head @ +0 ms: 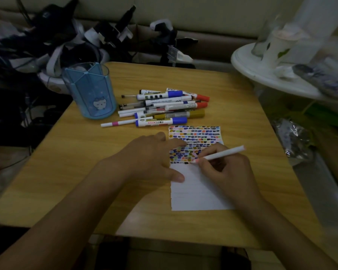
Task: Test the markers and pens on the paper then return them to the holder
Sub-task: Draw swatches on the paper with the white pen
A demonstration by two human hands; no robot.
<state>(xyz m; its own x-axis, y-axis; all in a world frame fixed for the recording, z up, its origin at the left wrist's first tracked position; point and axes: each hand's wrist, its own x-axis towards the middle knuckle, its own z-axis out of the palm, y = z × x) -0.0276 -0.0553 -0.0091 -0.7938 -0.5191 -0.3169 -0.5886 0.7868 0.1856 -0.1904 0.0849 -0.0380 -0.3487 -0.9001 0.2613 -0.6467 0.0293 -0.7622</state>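
At frame centre, the flat left hand (148, 152) should steady the white swatch-covered paper (195, 184) while the right hand (222, 168) pinches the slim white pen (220, 153), stroking lightly.

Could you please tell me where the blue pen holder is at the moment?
In the head view, the blue pen holder stands upright at the table's far left corner, just left of the pile of markers.
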